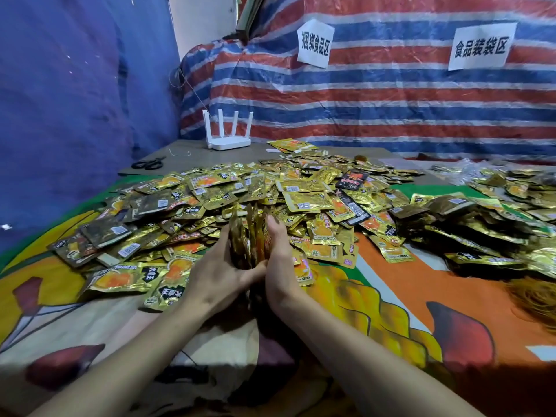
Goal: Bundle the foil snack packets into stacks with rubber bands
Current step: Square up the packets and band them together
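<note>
Your left hand (216,275) and right hand (279,266) meet low in the middle, heels nearly touching, with a stack of packets (248,239) clamped between them. The stack stands on edge, its top edges fanned and uneven. Your left fingers lie straight along its left face while the thumb crosses under the near edge toward the other hand. Your right fingers lie flat and straight against the right face; you cannot see that thumb. No band shows around the stack.

At far left hangs a blue tarp (75,100). Below it a printed cloth (90,311) in orange, yellow and green covers the surface you work on. Farther back, black scissors (149,163) lie on a grey board (186,155), and a white router (227,130) with four upright antennas stands on the same board just to their right.

Just beyond your hands spreads the loose pile of gold foil packets (270,191), overlapping every way, some face up and some showing barcodes. One black packet (352,179) lies on its right part.

Behind it all hangs a red, white and blue striped tarp (391,100) with two paper signs, a small sign (315,43) and a wider sign (481,46).

At right, apart from the main pile, sits a second heap of packets (496,212). Near the right edge lies a tangle of thin orange-brown loops (535,296), which look like rubber bands.
</note>
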A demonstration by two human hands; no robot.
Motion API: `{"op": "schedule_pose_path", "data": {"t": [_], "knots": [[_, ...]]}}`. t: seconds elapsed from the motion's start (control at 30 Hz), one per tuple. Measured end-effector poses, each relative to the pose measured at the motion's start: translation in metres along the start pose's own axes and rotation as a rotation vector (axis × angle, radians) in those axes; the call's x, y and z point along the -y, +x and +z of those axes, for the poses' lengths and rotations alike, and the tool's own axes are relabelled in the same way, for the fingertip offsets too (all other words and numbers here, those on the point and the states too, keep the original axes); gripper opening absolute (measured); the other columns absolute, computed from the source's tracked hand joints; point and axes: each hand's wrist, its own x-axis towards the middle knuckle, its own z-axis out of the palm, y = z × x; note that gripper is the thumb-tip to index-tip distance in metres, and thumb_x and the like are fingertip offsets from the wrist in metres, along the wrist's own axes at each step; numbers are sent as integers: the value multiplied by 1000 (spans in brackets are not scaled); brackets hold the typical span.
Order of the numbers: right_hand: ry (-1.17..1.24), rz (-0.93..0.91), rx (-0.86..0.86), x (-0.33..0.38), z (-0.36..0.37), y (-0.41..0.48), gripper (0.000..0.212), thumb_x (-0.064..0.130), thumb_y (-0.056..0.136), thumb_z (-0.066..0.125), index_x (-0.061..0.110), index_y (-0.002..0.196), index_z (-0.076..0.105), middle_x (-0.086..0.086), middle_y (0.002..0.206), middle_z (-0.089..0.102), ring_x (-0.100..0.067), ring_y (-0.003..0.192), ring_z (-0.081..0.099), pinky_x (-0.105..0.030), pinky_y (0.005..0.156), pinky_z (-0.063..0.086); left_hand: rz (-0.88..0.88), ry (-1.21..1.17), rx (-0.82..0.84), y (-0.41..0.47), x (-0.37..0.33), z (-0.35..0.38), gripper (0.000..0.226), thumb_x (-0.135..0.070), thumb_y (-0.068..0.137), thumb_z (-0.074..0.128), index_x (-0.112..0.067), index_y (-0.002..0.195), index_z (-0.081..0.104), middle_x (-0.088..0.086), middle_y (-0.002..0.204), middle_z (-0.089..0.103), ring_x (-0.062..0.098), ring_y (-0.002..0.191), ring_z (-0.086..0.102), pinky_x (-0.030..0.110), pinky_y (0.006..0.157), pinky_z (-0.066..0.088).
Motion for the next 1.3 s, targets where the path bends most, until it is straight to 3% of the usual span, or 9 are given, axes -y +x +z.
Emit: {"op": "schedule_pose_path", "data": {"t": [0.13,0.4,0.57,0.7,0.93,1.0,1.1,1.2,1.3], "knots": [[-55,-54,26,0,-5,2,48,41,80,59,16,121,63,-6,112,71,-17,106,70,-31,91,57,-11,-292,145,5,3,-6,71,-51,54,85,-19,115,65,-2,101,76,16,97,71,48,90,56],[-34,-47,4,4,0,6,31,35,80,63,13,99,74,-16,104,74,-39,108,68,-55,99,53,51,-451,129,14,2,-5,64,-7,57,79,-4,118,60,2,92,73,16,88,70,24,71,54],[-124,-132,50,5,-3,5,44,47,81,69,15,110,73,-12,110,74,-31,109,69,-50,100,54,66,-588,96,10,-4,3,84,1,59,76,-14,136,47,-10,108,73,4,101,69,17,78,54],[-120,-138,55,7,-2,6,55,59,73,74,25,115,67,-8,118,70,-23,113,68,-52,105,50,83,-622,210,15,-7,5,109,8,58,78,-19,151,28,-4,128,64,15,120,63,27,93,53],[125,82,51,12,2,4,60,71,88,51,21,113,73,-11,125,70,-29,123,63,-44,110,46,54,-717,78,15,-5,14,92,7,57,74,-16,140,40,0,116,69,21,113,67,30,92,55],[175,191,64,11,0,7,56,60,102,34,24,110,76,-8,121,73,-24,119,66,-36,103,51,84,-701,125,17,-3,15,97,11,58,68,-18,144,35,7,121,66,27,115,65,34,94,54],[136,253,75,14,-2,9,32,36,106,44,30,125,69,-9,124,71,-23,117,67,-37,101,53,106,-683,158,16,-3,14,111,11,58,69,-28,152,27,4,128,64,24,119,64,38,100,51],[107,236,39,16,-1,12,38,19,103,53,24,140,51,-20,129,65,-32,120,64,-44,105,51,95,-729,-9,17,-7,19,101,9,61,73,-22,149,34,19,135,58,34,123,61,56,108,44],[69,242,-34,13,0,14,35,19,102,57,6,135,54,-22,126,66,-32,115,67,-40,98,55,84,-722,-133,21,-11,26,94,4,64,73,-17,148,37,18,134,59,29,120,63,50,107,48]]}}
